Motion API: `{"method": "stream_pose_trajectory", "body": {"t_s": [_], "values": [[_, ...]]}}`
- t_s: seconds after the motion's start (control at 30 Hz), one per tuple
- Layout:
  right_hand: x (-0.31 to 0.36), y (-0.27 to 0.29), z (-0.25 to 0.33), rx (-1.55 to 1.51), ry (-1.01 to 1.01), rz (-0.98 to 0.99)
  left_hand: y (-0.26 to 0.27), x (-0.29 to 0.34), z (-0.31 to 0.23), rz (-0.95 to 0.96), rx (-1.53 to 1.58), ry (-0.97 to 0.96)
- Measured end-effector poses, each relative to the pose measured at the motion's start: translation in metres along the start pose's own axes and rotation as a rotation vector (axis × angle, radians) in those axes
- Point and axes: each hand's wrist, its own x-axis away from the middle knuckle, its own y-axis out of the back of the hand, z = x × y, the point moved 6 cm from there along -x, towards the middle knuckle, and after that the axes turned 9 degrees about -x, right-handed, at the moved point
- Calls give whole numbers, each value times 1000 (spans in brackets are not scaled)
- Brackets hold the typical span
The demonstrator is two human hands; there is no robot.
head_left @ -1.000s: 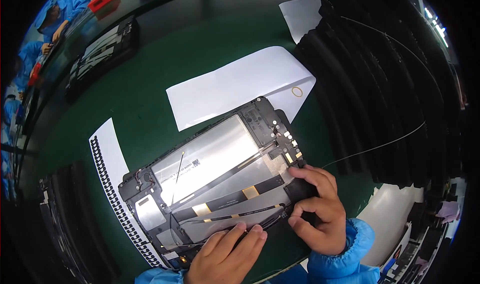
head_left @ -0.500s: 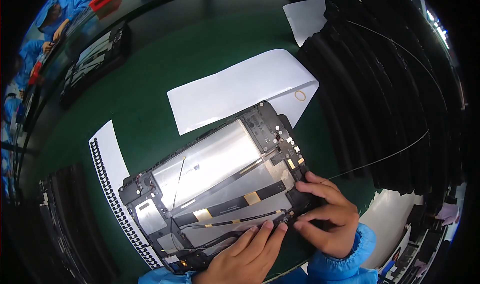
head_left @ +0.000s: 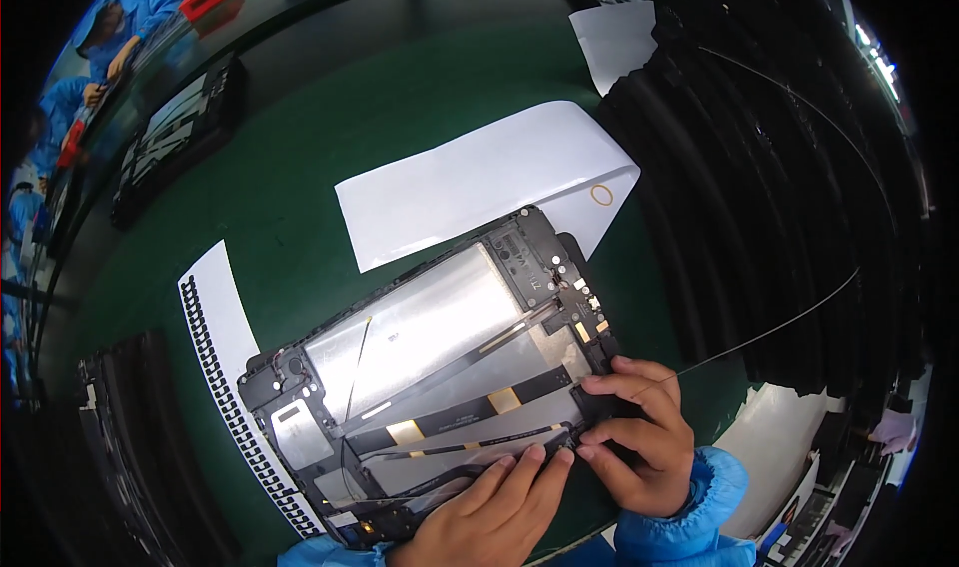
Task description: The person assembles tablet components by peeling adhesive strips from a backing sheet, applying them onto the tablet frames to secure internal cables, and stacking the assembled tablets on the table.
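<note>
Touches the opened tablet (head_left: 430,377), slanted lengthwise up to the right on the green counter (head_left: 285,167), with the straight-fingered left hand (head_left: 489,517) along its near long edge and the narrowly bent right hand (head_left: 654,457) at its near right corner, grips impossible to tell.

Head-worn fisheye view, facing downward

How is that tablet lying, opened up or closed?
Opened up: the tablet has its silver panel and dark ribbon bare, with no cover over them.
</note>
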Motion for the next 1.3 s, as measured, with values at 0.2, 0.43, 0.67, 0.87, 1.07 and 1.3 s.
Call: {"method": "stream_pose_trajectory", "body": {"t_s": [0.2, 0.43, 0.67, 0.87, 1.07, 1.3], "values": [[4, -2, 1, 8, 37, 2, 0, 4, -6, 0, -38, -20], [7, -7, 0, -2, 107, -93, -13, 3, -4, 103, 19, 22], [18, 16, -28, 141, -51, -306, 42, 113, 56, -319, 166, 1056], [20, -7, -36, -315, -178, -499, 9, 123, 42, -529, 231, 998], [-73, -60, 83, -531, 55, -166, 104, 177, 18, -910, 83, 1218], [-159, -265, 170, -684, 382, 259, 128, 255, 25, -955, -258, 1640]]}}
